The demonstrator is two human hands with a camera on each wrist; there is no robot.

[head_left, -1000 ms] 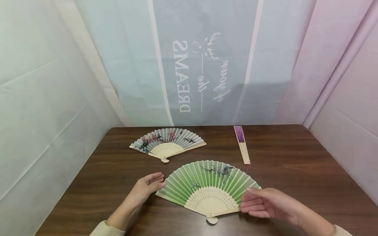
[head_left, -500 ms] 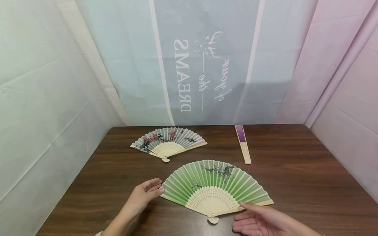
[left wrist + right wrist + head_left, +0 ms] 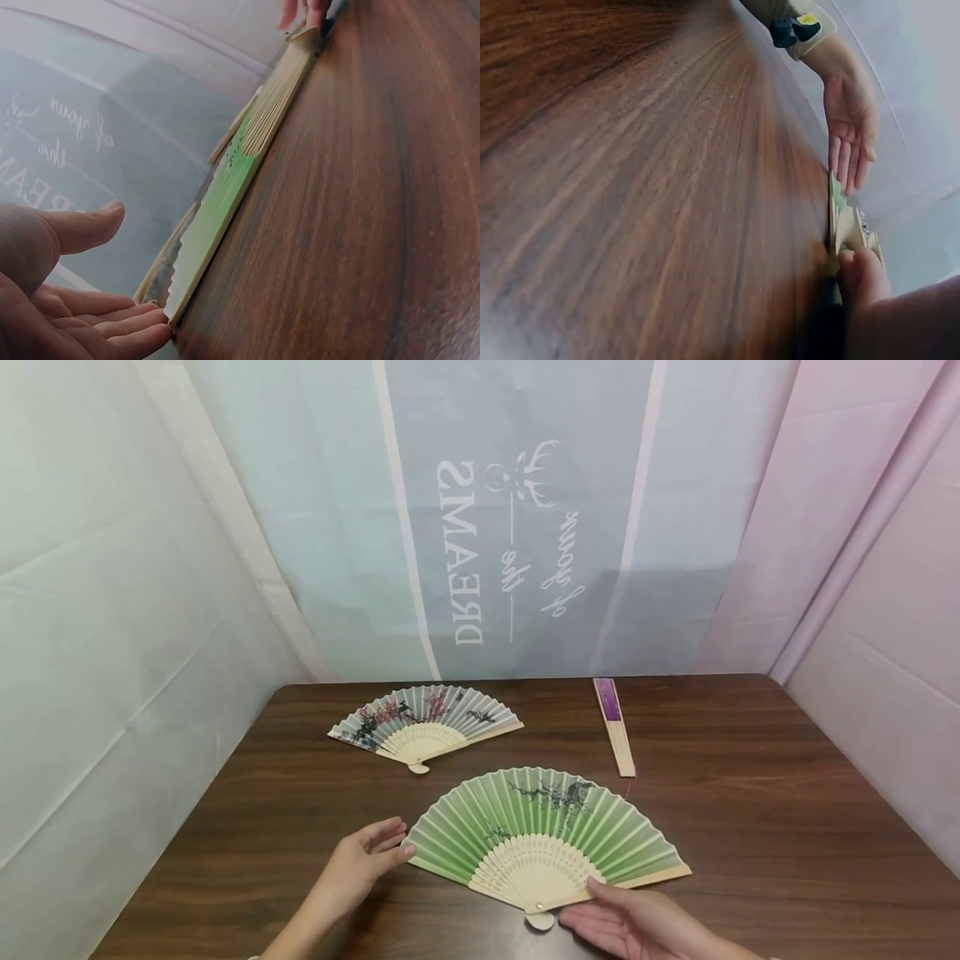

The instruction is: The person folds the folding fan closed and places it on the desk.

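Observation:
A spread green folding fan (image 3: 517, 818) with a dark branch print and pale slotted ribs lies on the table in front. My left hand (image 3: 360, 864) is at its left end, fingertips touching the tip and thumb held apart, as the left wrist view shows. My right hand (image 3: 637, 922) is at the fan's near right side, thumb resting on the outer rib close to the pivot. Its other fingers extend beside the rib, near the rounded handle end. The right wrist view shows the right thumb (image 3: 866, 274) by the ribs, but its fingers are hidden there.
Behind the green fan, a spread grey folding fan (image 3: 487, 710) with pink blossoms lies at the back left. A folded purple fan (image 3: 619, 743) with a thin red cord lies at the back right. Printed cloth (image 3: 682, 510) hangs behind the brown wooden table (image 3: 750, 793).
My right hand has slid left along the near edge, from the fan's right part toward its pivot. The fan's right end has come into view. My left hand has shifted slightly down.

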